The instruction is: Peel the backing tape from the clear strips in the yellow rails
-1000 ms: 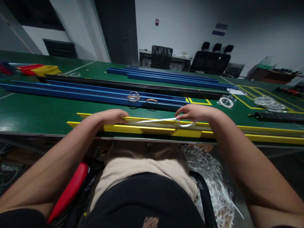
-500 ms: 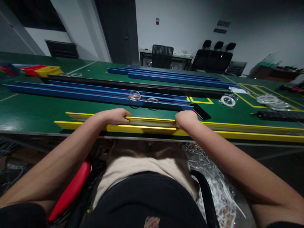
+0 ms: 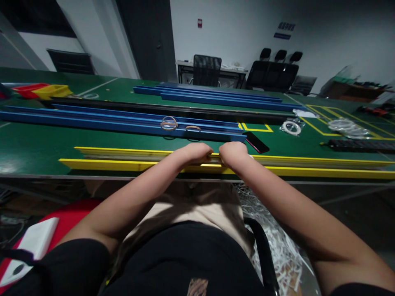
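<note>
A long yellow channel (image 3: 108, 165) with raised edges lies along the near edge of the green table, in front of my body. My left hand (image 3: 197, 152) is closed over it near the middle, fingertips curled down into the trough. Just to its right, a small gap away, my right hand (image 3: 233, 153) makes a fist-like grip over the same channel. What the fingers pinch inside the trough is hidden. A small white bit shows beside the right hand's knuckles, too small to name.
Beyond lie a blue channel (image 3: 123, 126) with tape rings (image 3: 169, 123) on it, a black rail (image 3: 185, 111) and more blue channels (image 3: 216, 98). A phone (image 3: 256, 142) sits near my right hand. Bagged white rolls (image 3: 291, 128) lie right; red and yellow bins (image 3: 53, 91) left.
My left hand has slid right along the yellow channel, close to my right hand. The right hand stays at about the same spot on the channel. The view has shifted slightly.
</note>
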`<state>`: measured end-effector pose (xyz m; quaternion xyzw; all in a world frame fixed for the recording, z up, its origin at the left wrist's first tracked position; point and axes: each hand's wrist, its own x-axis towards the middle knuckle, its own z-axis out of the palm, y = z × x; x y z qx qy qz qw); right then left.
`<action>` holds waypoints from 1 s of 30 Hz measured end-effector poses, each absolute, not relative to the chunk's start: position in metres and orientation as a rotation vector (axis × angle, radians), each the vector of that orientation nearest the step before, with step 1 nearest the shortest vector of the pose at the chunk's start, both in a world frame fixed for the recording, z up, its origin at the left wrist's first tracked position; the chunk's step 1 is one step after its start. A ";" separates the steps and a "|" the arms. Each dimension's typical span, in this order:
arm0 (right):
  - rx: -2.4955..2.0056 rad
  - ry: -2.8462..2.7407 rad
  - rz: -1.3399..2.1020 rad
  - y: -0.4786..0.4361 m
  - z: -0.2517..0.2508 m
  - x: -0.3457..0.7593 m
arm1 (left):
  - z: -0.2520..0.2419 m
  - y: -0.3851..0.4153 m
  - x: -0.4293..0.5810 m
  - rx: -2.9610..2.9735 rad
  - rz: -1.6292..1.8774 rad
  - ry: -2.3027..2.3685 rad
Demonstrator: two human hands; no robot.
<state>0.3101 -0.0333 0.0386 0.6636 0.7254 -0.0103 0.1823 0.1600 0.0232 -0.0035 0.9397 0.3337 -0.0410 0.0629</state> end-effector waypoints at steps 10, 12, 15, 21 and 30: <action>1.745 2.204 -0.495 -0.026 0.078 0.402 | -0.007 0.026 0.133 2.930 0.001 0.895; 1.789 2.110 -0.550 -0.029 0.082 0.415 | -0.009 0.033 0.108 2.920 -0.034 0.905; 1.808 2.097 -0.469 -0.032 0.077 0.418 | -0.015 0.048 0.051 2.845 -0.047 0.953; 1.830 2.145 -0.121 -0.033 0.059 0.385 | -0.024 0.069 -0.061 2.575 -0.134 1.217; 1.873 2.023 0.097 -0.032 0.034 0.339 | -0.008 0.057 -0.024 2.628 -0.156 1.227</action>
